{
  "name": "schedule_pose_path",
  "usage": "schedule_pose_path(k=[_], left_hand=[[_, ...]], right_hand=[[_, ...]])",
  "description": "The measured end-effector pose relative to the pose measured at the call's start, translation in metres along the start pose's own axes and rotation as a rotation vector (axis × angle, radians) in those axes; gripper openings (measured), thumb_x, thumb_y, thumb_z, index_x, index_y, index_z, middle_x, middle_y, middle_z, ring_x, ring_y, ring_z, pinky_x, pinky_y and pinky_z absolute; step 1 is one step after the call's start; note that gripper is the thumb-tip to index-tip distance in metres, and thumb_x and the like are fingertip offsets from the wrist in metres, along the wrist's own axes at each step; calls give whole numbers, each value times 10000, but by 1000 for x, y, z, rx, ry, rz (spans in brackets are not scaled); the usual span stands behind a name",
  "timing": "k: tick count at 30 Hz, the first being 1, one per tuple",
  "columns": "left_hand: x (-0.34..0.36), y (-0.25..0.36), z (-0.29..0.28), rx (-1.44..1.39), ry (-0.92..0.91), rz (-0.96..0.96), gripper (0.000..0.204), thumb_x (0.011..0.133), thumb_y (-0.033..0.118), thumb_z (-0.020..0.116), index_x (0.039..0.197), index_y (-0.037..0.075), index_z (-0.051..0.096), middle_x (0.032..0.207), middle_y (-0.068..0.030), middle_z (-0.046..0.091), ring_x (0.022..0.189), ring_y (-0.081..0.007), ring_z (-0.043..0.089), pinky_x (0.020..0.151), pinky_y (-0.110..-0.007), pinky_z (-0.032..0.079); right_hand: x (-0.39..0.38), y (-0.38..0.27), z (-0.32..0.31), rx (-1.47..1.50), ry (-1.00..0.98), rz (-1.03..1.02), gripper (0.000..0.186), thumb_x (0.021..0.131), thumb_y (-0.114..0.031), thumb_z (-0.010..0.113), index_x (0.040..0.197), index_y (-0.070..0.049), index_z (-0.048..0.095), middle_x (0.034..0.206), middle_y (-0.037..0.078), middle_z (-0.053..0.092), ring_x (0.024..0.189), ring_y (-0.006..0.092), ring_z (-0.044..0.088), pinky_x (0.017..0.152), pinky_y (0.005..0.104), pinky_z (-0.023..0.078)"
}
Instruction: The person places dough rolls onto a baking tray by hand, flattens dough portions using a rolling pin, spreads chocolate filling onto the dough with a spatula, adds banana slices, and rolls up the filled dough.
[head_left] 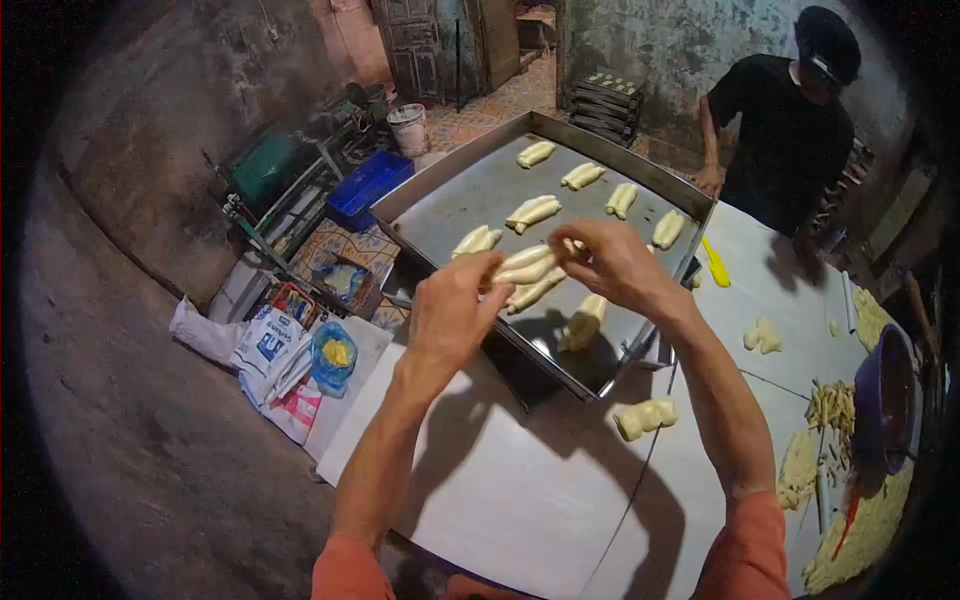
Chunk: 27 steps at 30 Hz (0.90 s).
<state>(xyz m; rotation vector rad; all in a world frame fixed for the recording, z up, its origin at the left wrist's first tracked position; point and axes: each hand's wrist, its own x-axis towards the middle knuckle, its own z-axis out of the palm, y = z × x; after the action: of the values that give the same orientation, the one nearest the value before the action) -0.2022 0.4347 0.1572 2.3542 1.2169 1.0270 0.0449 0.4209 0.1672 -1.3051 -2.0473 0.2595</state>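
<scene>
Pale dough piece: a long, soft roll [527, 268] held between both hands above the near half of the metal tray [455, 200].
Long axis: it runs roughly left to right across the view, rising slightly toward the right; one end points at the left hand, the other at the right.
Left hand: the left hand [452, 310] pinches the roll's left end with its fingertips, closed on the dough.
Right hand: the right hand [612, 262] grips the right end from above, fingers curled around it.
Nearer hand: both touch the roll; neither is clearly nearer.
Just below: more shaped pieces [535, 290] lie on the tray directly under the held one, angled much the same way.
Tray: large and shallow, with other dough pieces in loose rows toward its far side.
Worktop: white [520, 500], bearing the tray, a dough lump [646, 416] near the right forearm, a yellow scraper [716, 263] and a purple bowl [885, 400].
Other person: someone in a black shirt [785, 140] stands at the far corner.
</scene>
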Motion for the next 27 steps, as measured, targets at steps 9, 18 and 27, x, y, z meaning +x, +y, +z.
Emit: schedule_pose_path(k=[9, 18, 27], left_hand=[[118, -180, -14, 669, -358, -167, 393, 795, 426, 834, 1020, 104, 819, 950, -190, 785, 892, -354, 771, 837, -480, 561], [144, -200, 20, 668, -359, -124, 238, 884, 216, 688, 1018, 70, 819, 1041, -231, 782, 1009, -362, 770, 890, -515, 563], [19, -177, -70, 266, 227, 228, 471, 912, 289, 790, 1284, 12, 707, 1214, -200, 743, 1121, -337, 717, 945, -423, 562]], right_hand=[[196, 66, 166, -309, -258, -20, 406, 886, -26, 545, 1251, -57, 720, 1177, 208, 739, 1065, 414, 702, 906, 490, 563], [185, 95, 189, -437, -250, 84, 419, 933, -122, 538, 1317, -161, 699, 1042, 196, 757, 918, 401, 733, 812, 510, 586], [65, -39, 58, -253, -165, -62, 298, 1033, -112, 619, 1308, -37, 706, 1198, 164, 755, 1004, 255, 743, 868, 397, 611]])
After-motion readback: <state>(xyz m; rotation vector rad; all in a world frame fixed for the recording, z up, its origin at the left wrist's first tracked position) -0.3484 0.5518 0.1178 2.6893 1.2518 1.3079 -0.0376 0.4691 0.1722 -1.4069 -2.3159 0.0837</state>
